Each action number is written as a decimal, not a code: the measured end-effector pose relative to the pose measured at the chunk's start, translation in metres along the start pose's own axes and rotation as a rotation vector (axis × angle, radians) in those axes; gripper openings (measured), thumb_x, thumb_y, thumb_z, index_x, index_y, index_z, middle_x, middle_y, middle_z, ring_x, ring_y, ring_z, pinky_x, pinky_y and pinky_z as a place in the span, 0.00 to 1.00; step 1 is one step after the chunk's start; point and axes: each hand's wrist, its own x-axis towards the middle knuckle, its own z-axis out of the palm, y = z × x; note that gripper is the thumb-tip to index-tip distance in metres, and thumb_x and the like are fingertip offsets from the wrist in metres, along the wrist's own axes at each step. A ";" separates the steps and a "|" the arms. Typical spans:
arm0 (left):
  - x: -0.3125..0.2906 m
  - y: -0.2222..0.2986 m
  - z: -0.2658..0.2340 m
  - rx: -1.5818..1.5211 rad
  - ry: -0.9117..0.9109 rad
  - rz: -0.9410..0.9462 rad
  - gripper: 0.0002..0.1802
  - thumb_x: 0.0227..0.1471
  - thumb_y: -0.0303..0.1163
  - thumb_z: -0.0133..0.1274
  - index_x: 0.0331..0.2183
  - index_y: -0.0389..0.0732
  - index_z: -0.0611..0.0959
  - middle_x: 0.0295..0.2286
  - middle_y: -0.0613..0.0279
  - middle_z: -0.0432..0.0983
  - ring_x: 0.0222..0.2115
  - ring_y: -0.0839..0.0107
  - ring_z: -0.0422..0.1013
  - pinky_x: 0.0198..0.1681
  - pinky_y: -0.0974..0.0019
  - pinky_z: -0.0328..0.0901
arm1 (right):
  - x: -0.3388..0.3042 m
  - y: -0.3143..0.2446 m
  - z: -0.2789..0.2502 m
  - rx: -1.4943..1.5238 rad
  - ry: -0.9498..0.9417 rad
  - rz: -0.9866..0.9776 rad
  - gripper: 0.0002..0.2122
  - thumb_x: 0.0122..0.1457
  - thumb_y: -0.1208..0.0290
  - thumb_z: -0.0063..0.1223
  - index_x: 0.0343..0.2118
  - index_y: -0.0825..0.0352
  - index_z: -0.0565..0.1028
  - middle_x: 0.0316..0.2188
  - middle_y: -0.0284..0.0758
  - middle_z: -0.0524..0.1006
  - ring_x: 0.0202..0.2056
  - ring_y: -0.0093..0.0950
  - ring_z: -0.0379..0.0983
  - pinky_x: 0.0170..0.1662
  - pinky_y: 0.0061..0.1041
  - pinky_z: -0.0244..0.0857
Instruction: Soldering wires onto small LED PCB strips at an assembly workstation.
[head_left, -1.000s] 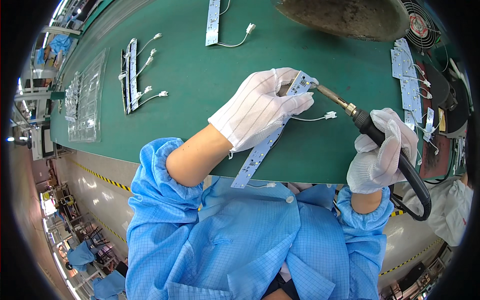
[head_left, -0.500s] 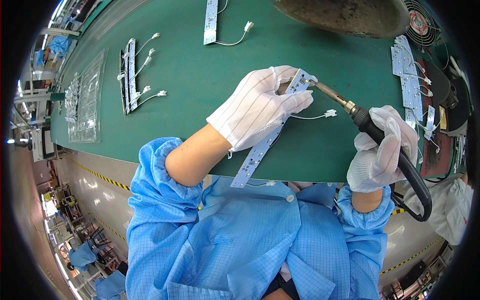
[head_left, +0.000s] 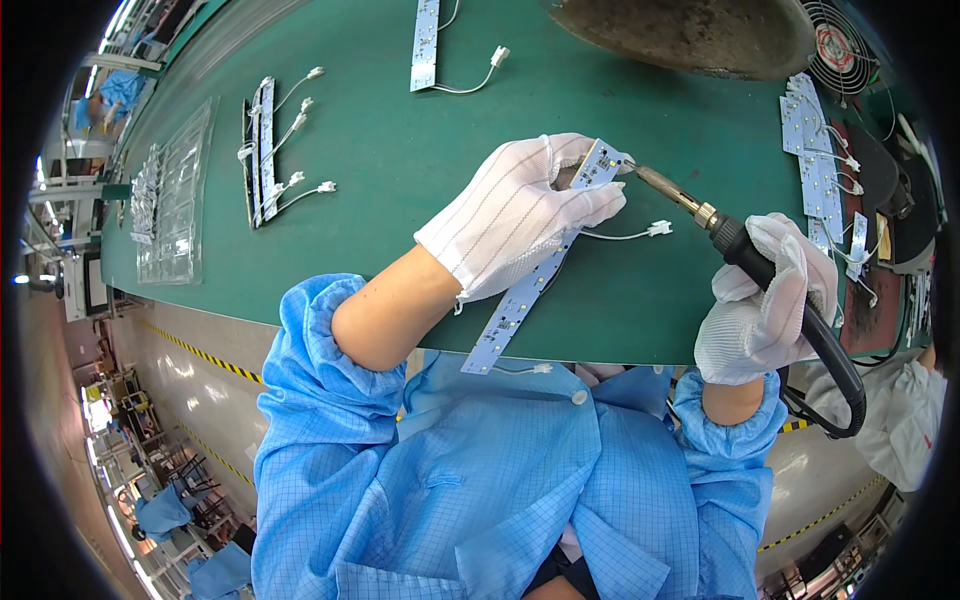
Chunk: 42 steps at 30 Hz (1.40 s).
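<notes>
My left hand (head_left: pixel 535 215), in a white striped glove, grips a long white LED circuit strip (head_left: pixel 515 315) near its upper end. The strip slants from its top right down to the table's near edge. White leads with small connectors (head_left: pixel 659 228) come off it. My right hand (head_left: pixel 768 295), gloved too, is closed round the black handle of a soldering iron (head_left: pixel 740 245). The iron's metal tip points up and left, close by the strip's upper right edge; whether they touch I cannot tell. Its black cable curves down below my hand.
Several LED strips (head_left: pixel 815 165) with leads lie at the right, by a dark stand (head_left: pixel 890 190) and a fan (head_left: pixel 838 45). A dark round-edged metal object (head_left: pixel 690 35) overhangs the far side. More strips (head_left: pixel 265 150) and a clear plastic tray (head_left: pixel 175 205) lie at left; another strip (head_left: pixel 424 50) lies far off.
The soldering iron and my right hand have shifted very slightly right, and the tip has drawn back a little from the strip. My left hand keeps its hold.
</notes>
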 end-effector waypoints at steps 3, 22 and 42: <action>0.000 -0.010 -0.006 0.306 0.033 0.293 0.22 0.48 0.38 0.54 0.43 0.35 0.74 0.26 0.56 0.73 0.25 0.69 0.69 0.31 0.68 0.65 | 0.001 0.002 -0.003 -0.105 0.025 -0.079 0.08 0.57 0.76 0.41 0.35 0.74 0.70 0.31 0.44 0.74 0.27 0.27 0.71 0.31 0.23 0.68; -0.106 0.022 -0.105 0.034 0.338 -0.445 0.32 0.43 0.38 0.55 0.50 0.35 0.68 0.26 0.53 0.78 0.29 0.68 0.75 0.35 0.65 0.67 | -0.001 0.010 -0.005 -0.625 -0.047 -0.519 0.20 0.52 0.88 0.38 0.50 0.68 0.60 0.33 0.41 0.71 0.30 0.30 0.70 0.31 0.25 0.70; -0.049 -0.044 -0.137 0.491 0.749 -0.175 0.17 0.51 0.40 0.50 0.37 0.37 0.79 0.34 0.48 0.75 0.36 0.53 0.71 0.41 0.59 0.65 | 0.007 -0.009 0.025 -0.153 0.151 0.030 0.13 0.58 0.70 0.39 0.31 0.75 0.73 0.25 0.36 0.72 0.15 0.17 0.60 0.18 0.14 0.53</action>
